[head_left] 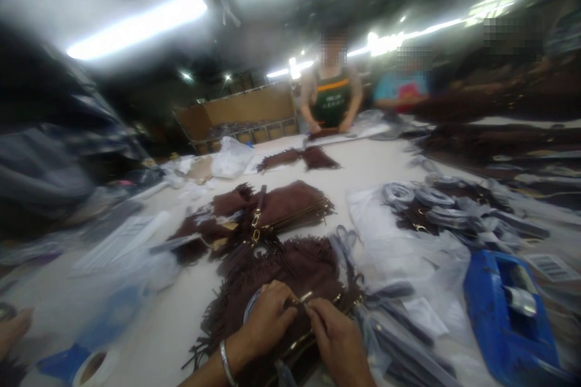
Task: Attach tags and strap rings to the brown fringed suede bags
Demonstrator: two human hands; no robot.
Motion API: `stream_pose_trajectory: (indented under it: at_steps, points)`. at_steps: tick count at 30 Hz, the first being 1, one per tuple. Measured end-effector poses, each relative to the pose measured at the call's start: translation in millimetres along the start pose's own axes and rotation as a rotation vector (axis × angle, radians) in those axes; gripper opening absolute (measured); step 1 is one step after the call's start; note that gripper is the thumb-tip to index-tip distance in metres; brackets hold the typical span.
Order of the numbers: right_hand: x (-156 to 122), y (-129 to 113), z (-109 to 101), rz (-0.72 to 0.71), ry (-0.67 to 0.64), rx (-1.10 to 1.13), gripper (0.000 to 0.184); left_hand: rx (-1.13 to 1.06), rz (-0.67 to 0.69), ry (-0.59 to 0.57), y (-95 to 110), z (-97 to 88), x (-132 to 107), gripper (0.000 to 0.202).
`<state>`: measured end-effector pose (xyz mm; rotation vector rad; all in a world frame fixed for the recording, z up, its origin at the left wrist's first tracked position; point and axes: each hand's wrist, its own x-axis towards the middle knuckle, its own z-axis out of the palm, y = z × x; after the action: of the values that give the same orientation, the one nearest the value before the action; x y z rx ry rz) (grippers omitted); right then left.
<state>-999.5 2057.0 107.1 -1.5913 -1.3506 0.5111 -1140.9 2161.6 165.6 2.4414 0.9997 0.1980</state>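
Note:
A brown fringed suede bag (290, 272) lies on the white table (177, 320) right in front of me. My left hand (267, 317), with a silver bangle on the wrist, has its fingers closed on the bag's top edge. My right hand (333, 335) pinches a small gold metal fitting (305, 297) at the bag's zip line. Both hands meet at that fitting. Behind it lies a pile of more brown fringed bags (272, 208) with gold hardware.
A blue tape dispenser (508, 314) stands at the right. Clear plastic bags and grey wrapped straps (445, 205) lie further back on the right. A tape roll (93, 366) sits at the bottom left. Across the table a person in a green apron (331, 97) works; another sits beside.

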Motion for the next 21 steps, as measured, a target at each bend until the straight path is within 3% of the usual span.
stream_pose_trajectory:
  at_steps: [4,10,17,21]
  points:
    - [4.0,3.0,-2.6,0.023,-0.063,-0.073,0.024,-0.079,-0.046,0.121,2.7,5.2,-0.5,0.007]
    - [4.1,0.9,-2.2,0.03,-0.079,-0.092,0.021,-0.079,-0.03,0.176,3.9,14.3,-2.1,0.007]
    - [6.2,4.3,-1.7,0.023,-0.106,-0.044,0.02,-0.063,0.001,0.165,1.8,17.2,-5.7,0.008]
    - [6.2,2.6,-1.0,0.015,-0.099,-0.041,0.021,-0.099,0.026,0.095,0.0,13.2,-4.8,0.018]
